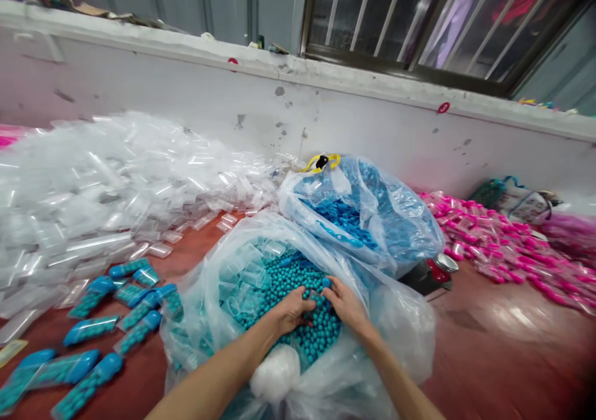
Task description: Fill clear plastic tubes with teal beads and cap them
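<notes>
In a clear plastic bag point(395, 327) lies a heap of teal beads point(298, 280), with empty clear tubes point(251, 274) along its left side. My left hand point(293, 311) is low over the beads, its fingers closed round what looks like a clear plastic tube point(317, 298), partly hidden. Close by on the right, my right hand point(345, 303) pinches a small blue cap point(326, 282) between thumb and fingertips. Several filled tubes with blue caps point(90, 331) lie on the red surface to the left.
Behind, a second bag point(410, 221) holds blue caps point(339, 218). A large pile of clear tubes point(116, 178) spreads along the wall at left. Pink-capped pieces point(503, 240) are heaped at right, near a metal-topped red object point(444, 266). A white knotted lump point(277, 370) sits at the bag's front.
</notes>
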